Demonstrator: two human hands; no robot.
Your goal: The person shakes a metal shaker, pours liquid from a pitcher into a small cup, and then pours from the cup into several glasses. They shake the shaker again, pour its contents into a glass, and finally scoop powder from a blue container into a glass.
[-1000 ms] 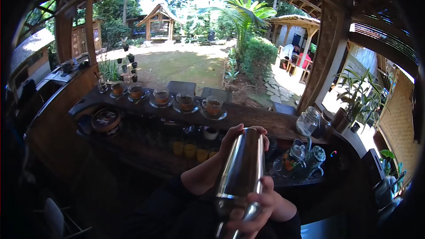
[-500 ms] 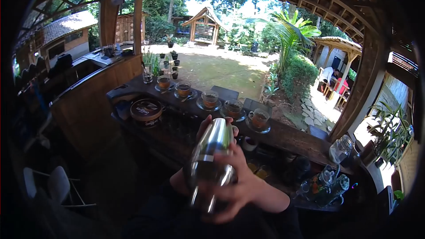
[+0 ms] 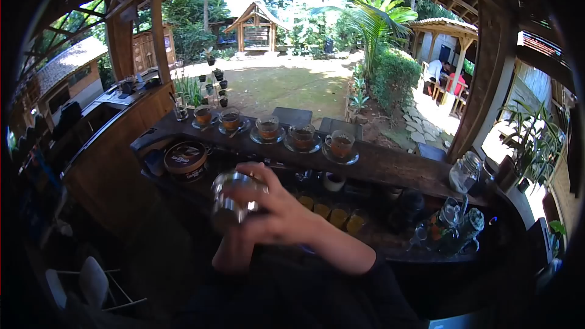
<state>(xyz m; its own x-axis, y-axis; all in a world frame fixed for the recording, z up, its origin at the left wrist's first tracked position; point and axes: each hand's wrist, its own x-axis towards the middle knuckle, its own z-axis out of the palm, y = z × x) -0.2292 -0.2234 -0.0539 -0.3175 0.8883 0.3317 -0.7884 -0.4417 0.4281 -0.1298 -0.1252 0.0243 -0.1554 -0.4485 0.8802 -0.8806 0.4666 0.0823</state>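
A shiny metal shaker (image 3: 230,190), partly blurred, is held tilted in front of my body. My right hand (image 3: 277,207) wraps over it from the right, its fingers across the metal. My left hand (image 3: 234,247) is below the shaker and seems to support its lower side; its fingers are mostly hidden and smeared. Behind the shaker, glass cups of brown drink on saucers stand in a row along the wooden counter, among them a right-end cup (image 3: 340,144) and a middle cup (image 3: 267,129).
A round brown tin (image 3: 185,159) sits left on the lower shelf. Glasses of yellow liquid (image 3: 339,215) stand right of my hands. A glass jar (image 3: 465,172) and glass pitchers (image 3: 450,225) are at the right. Two people (image 3: 436,72) are outside under a small roof.
The shaker and both hands have moved left and turned, so the shaker appears shorter. The view has shifted, showing more of the yellow glasses.
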